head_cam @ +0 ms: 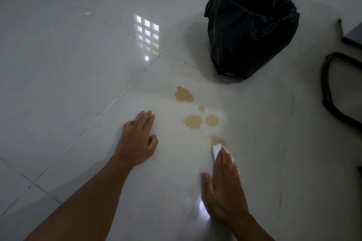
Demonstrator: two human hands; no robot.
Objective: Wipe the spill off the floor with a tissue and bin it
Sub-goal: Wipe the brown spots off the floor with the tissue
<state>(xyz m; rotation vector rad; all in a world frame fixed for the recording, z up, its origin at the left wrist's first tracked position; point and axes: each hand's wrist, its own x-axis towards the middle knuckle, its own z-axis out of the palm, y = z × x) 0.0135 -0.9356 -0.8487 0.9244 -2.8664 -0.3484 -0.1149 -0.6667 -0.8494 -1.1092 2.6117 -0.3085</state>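
Note:
Several tan puddles of spill lie on the glossy white tiled floor. My right hand presses flat on a white tissue, whose front edge touches the nearest puddle. Most of the tissue is hidden under my fingers. My left hand rests flat on the floor to the left of the puddles, fingers together, holding nothing. A bin lined with a black bag stands open beyond the spill, at the upper right.
Black metal chair or table legs curve along the right edge, with a dark furniture edge above them. Window light reflects off the tiles at the upper middle.

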